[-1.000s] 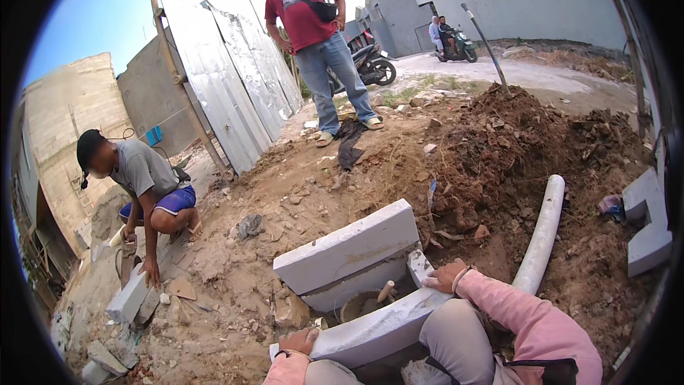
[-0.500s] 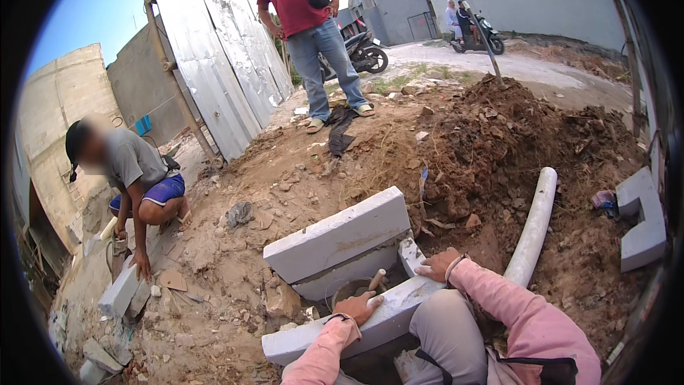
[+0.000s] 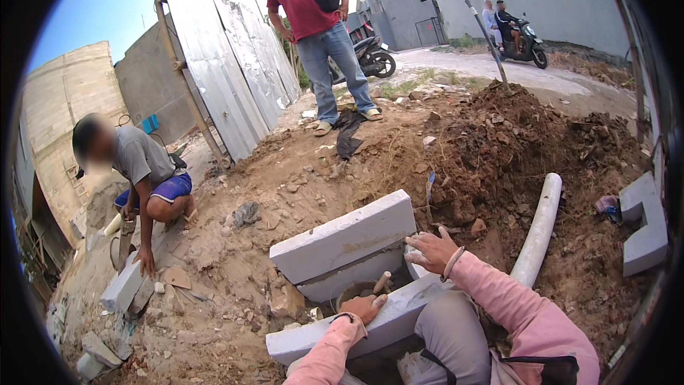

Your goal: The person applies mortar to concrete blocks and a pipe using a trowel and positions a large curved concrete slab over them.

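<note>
Light grey blocks form a box around a hollow in the soil. My left hand [image 3: 363,309] is curled over the upper edge of the long near block [image 3: 313,339], gripping it. Beside that hand a wooden handle [image 3: 382,282] sticks up from the hollow; its lower part is hidden. My right hand [image 3: 431,251], fingers spread, lies over the short right-end block [image 3: 416,269], which it partly covers; whether it presses on it I cannot tell. Across the hollow, the far long block [image 3: 345,234] rests on a lower block [image 3: 349,275].
A white pipe [image 3: 538,232] slants out of the soil at right, below a dirt mound [image 3: 499,125]. A notched grey block [image 3: 641,224] lies far right. At left a crouching co-worker [image 3: 146,171] steadies a block [image 3: 122,286]. Another person [image 3: 320,36] stands ahead.
My right hand has lifted off the near block and moved forward over the short end block, its fingers spreading. The left hand keeps its place. Behind, the scooter with two riders has moved right.
</note>
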A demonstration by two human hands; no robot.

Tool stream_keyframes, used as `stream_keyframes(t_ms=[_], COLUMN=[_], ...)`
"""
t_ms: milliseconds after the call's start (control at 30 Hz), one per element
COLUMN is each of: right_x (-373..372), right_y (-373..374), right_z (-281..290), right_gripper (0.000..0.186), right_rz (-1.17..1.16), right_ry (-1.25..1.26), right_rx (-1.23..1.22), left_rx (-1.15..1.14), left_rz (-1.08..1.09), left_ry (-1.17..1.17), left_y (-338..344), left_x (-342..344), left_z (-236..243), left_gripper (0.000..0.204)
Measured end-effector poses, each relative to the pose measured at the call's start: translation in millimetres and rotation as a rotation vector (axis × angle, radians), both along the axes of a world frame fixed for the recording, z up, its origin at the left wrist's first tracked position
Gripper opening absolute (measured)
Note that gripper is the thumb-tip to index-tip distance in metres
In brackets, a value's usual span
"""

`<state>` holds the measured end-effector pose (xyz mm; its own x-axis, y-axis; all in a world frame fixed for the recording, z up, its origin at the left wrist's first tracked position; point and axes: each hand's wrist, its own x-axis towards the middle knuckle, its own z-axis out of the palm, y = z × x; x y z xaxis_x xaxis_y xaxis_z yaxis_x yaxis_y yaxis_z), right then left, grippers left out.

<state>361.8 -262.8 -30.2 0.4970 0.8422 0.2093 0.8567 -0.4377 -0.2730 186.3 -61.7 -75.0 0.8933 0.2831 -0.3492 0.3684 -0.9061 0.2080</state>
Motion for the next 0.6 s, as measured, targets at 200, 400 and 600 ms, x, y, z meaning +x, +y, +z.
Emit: stream_keyframes(t_ms=[200, 400, 600], right_x=[-2, -9, 46], right_y=[3, 4, -41], right_z=[-53, -56, -57], right_gripper=[0.066, 0.063, 0.060], right_rz=[-0.031, -0.020, -0.204], right_ry=[0.116, 0.215, 0.171], right_rx=[-0.358, -0.387, -0.136], left_rx=[-0.003, -0.112, 0.215], left_rz=[0.007, -0.056, -0.420], left_ry=[0.025, -0.158, -0.186], left_y=[-5, 10, 42], left_x=[6, -9, -62], left_z=[5, -14, 5], left_gripper=[0.066, 0.071, 0.103])
